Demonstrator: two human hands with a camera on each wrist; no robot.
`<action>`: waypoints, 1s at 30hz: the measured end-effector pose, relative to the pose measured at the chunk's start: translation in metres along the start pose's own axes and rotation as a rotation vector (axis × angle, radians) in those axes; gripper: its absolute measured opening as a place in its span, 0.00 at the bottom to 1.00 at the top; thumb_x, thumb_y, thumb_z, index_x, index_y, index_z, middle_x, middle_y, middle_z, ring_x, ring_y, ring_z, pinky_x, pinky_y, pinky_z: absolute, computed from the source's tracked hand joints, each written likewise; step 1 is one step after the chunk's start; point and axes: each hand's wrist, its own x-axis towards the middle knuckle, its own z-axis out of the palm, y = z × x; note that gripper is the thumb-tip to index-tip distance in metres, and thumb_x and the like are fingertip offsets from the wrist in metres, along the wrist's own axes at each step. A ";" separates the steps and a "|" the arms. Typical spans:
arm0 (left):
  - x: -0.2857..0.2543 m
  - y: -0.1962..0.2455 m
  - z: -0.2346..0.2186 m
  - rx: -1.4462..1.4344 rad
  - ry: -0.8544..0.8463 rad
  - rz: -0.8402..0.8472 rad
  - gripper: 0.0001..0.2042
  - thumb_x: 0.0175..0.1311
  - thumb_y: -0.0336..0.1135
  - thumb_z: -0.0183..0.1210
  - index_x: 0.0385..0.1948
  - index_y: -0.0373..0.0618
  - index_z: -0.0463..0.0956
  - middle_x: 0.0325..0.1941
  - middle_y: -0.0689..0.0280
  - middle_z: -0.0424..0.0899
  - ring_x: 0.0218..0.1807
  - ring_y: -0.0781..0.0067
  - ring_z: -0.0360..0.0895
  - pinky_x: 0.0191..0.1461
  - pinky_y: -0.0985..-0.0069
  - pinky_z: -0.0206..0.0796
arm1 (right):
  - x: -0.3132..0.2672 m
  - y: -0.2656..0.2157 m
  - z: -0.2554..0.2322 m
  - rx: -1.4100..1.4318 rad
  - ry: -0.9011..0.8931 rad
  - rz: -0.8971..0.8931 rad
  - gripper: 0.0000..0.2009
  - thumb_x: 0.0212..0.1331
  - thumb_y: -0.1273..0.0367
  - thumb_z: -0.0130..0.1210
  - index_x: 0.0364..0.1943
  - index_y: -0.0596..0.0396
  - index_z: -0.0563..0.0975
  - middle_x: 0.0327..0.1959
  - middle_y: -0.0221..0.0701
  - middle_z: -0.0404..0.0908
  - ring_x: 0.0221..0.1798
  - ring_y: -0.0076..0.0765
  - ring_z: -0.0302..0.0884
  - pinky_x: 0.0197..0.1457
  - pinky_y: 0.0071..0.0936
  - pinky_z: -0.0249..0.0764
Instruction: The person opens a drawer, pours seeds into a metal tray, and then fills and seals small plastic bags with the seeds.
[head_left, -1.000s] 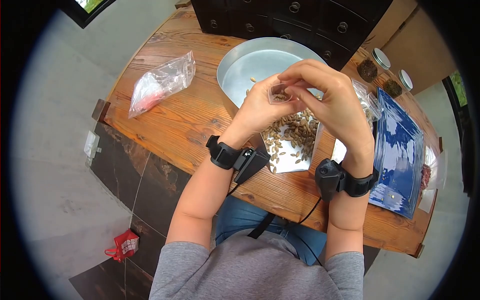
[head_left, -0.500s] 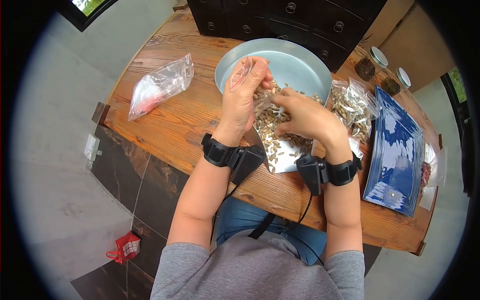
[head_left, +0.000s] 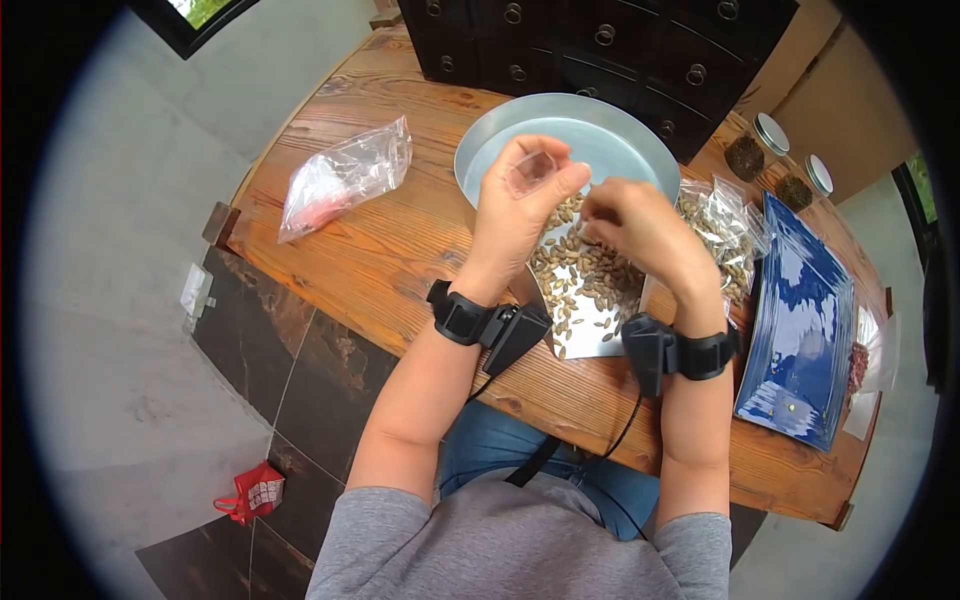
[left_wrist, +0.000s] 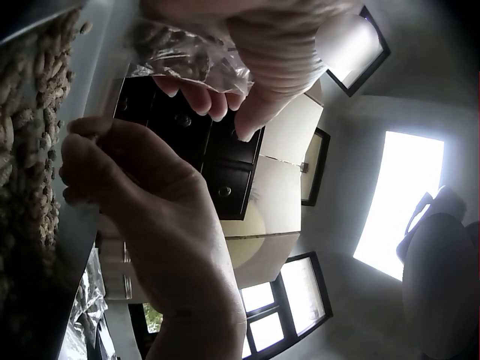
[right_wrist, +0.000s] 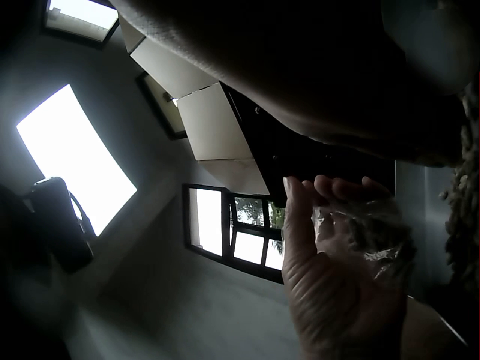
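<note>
My left hand [head_left: 512, 215] is raised over the near side of the round metal pan, its fingers and thumb curled round a small clear plastic bag [head_left: 530, 172]. In the left wrist view, the crinkled bag [left_wrist: 191, 60] hangs above the fingertips. Close to its right, my right hand [head_left: 650, 238] hovers palm down above a heap of brown dried pods [head_left: 600, 275]. Its fingertips are bunched in a pinch, mostly hiding the pods between them. The heap spreads over a white sheet-like tray [head_left: 585, 346] at the pan's near side.
Behind the pan [head_left: 620, 150] stands a dark drawer cabinet [head_left: 560, 50]. Filled clear bags [head_left: 735, 250] lie right of the pods, beside a blue rectangular plate [head_left: 795, 330]. Two lidded jars [head_left: 745, 158] stand at the back right. A clear bag with pink contents [head_left: 345, 180] lies left.
My right hand goes from the bag's mouth down to the pods, then lifts slightly with bunched fingertips. The left hand turns so that the bag's mouth faces up again.
</note>
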 end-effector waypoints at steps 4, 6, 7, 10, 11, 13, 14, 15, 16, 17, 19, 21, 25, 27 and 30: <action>-0.004 -0.001 0.003 0.086 -0.188 -0.127 0.08 0.51 0.28 0.62 0.31 0.43 0.71 0.32 0.70 0.76 0.35 0.85 0.73 0.38 0.86 0.65 | -0.004 -0.011 -0.025 0.109 0.237 0.005 0.06 0.45 0.76 0.55 0.30 0.61 0.76 0.27 0.40 0.75 0.30 0.43 0.74 0.34 0.30 0.69; -0.005 -0.003 0.004 0.122 -0.253 -0.151 0.08 0.51 0.28 0.62 0.30 0.43 0.71 0.31 0.70 0.76 0.35 0.85 0.73 0.39 0.85 0.65 | -0.005 -0.019 -0.030 0.159 0.307 -0.031 0.06 0.45 0.77 0.55 0.30 0.61 0.76 0.27 0.39 0.75 0.30 0.41 0.74 0.34 0.28 0.69; -0.006 -0.004 0.004 0.161 -0.316 -0.174 0.08 0.50 0.28 0.62 0.29 0.43 0.71 0.31 0.70 0.77 0.35 0.85 0.73 0.39 0.85 0.66 | -0.005 -0.022 -0.031 0.210 0.375 -0.070 0.06 0.45 0.77 0.55 0.30 0.61 0.76 0.27 0.38 0.74 0.30 0.39 0.75 0.33 0.27 0.69; -0.007 0.000 0.008 0.203 -0.318 -0.206 0.10 0.49 0.27 0.63 0.32 0.40 0.72 0.32 0.69 0.78 0.37 0.82 0.74 0.41 0.83 0.67 | -0.007 -0.034 -0.030 0.217 0.321 -0.141 0.06 0.45 0.77 0.55 0.30 0.61 0.76 0.27 0.36 0.74 0.30 0.38 0.74 0.33 0.26 0.70; -0.008 0.001 0.009 0.190 -0.294 -0.204 0.11 0.47 0.26 0.62 0.33 0.38 0.72 0.33 0.68 0.77 0.38 0.81 0.74 0.42 0.82 0.68 | -0.007 -0.036 -0.029 0.217 0.276 -0.197 0.06 0.45 0.77 0.55 0.29 0.61 0.76 0.27 0.35 0.74 0.30 0.38 0.74 0.33 0.26 0.70; -0.007 -0.001 0.007 0.194 -0.313 -0.196 0.12 0.47 0.25 0.62 0.35 0.38 0.72 0.34 0.68 0.77 0.38 0.81 0.74 0.42 0.82 0.68 | -0.006 -0.038 -0.027 0.200 0.242 -0.237 0.06 0.45 0.77 0.55 0.29 0.61 0.76 0.28 0.35 0.74 0.30 0.39 0.74 0.33 0.27 0.70; -0.007 -0.002 0.006 0.197 -0.329 -0.187 0.13 0.47 0.24 0.61 0.37 0.37 0.72 0.34 0.68 0.77 0.39 0.81 0.73 0.42 0.82 0.68 | -0.006 -0.037 -0.025 0.186 0.241 -0.253 0.06 0.45 0.77 0.55 0.29 0.61 0.76 0.28 0.36 0.74 0.31 0.40 0.74 0.33 0.28 0.70; -0.007 -0.002 0.006 0.196 -0.330 -0.187 0.13 0.47 0.24 0.61 0.37 0.37 0.72 0.34 0.68 0.77 0.39 0.81 0.73 0.42 0.82 0.68 | -0.006 -0.036 -0.023 0.171 0.239 -0.270 0.06 0.45 0.78 0.55 0.29 0.61 0.75 0.28 0.36 0.74 0.31 0.41 0.74 0.33 0.29 0.70; -0.007 -0.002 0.006 0.221 -0.337 -0.185 0.13 0.48 0.23 0.60 0.37 0.37 0.72 0.35 0.68 0.77 0.39 0.81 0.73 0.42 0.82 0.68 | -0.006 -0.036 -0.024 0.170 0.239 -0.271 0.06 0.45 0.78 0.55 0.29 0.61 0.75 0.28 0.36 0.74 0.31 0.41 0.74 0.33 0.29 0.70; -0.007 -0.001 0.006 0.245 -0.343 -0.182 0.13 0.48 0.23 0.59 0.38 0.37 0.71 0.35 0.68 0.77 0.39 0.81 0.73 0.42 0.82 0.68 | -0.006 -0.037 -0.024 0.205 0.237 -0.252 0.06 0.45 0.78 0.54 0.29 0.61 0.75 0.28 0.36 0.75 0.31 0.41 0.75 0.33 0.29 0.70; -0.007 -0.002 0.007 0.207 -0.335 -0.196 0.13 0.48 0.23 0.59 0.38 0.37 0.71 0.34 0.68 0.77 0.38 0.81 0.73 0.42 0.82 0.68 | -0.007 -0.038 -0.024 0.240 0.234 -0.239 0.06 0.46 0.78 0.54 0.30 0.62 0.75 0.29 0.37 0.75 0.31 0.42 0.75 0.33 0.30 0.70; -0.007 -0.001 0.007 0.179 -0.321 -0.203 0.13 0.48 0.24 0.60 0.38 0.37 0.71 0.34 0.69 0.77 0.38 0.82 0.73 0.41 0.82 0.68 | -0.006 -0.039 -0.025 0.167 0.294 -0.269 0.06 0.46 0.77 0.54 0.30 0.62 0.75 0.29 0.36 0.75 0.31 0.41 0.75 0.33 0.29 0.71; -0.006 -0.003 0.006 0.256 -0.280 -0.158 0.12 0.50 0.28 0.62 0.36 0.39 0.71 0.30 0.69 0.77 0.35 0.83 0.74 0.38 0.82 0.68 | -0.004 -0.039 -0.027 0.172 0.357 -0.225 0.06 0.46 0.78 0.53 0.30 0.62 0.76 0.29 0.36 0.76 0.31 0.40 0.75 0.33 0.29 0.71; -0.006 -0.005 0.005 0.072 -0.225 -0.167 0.09 0.52 0.28 0.61 0.31 0.40 0.70 0.28 0.68 0.77 0.33 0.83 0.74 0.37 0.84 0.67 | -0.006 -0.037 -0.030 0.127 0.358 -0.087 0.06 0.46 0.78 0.53 0.30 0.62 0.76 0.30 0.37 0.76 0.31 0.39 0.75 0.33 0.27 0.71; -0.004 -0.008 0.004 0.071 -0.183 -0.118 0.07 0.54 0.28 0.59 0.29 0.44 0.69 0.29 0.69 0.76 0.33 0.85 0.72 0.36 0.87 0.65 | -0.013 -0.018 -0.027 0.064 0.181 0.076 0.11 0.43 0.75 0.56 0.35 0.60 0.76 0.33 0.39 0.77 0.37 0.43 0.76 0.40 0.30 0.71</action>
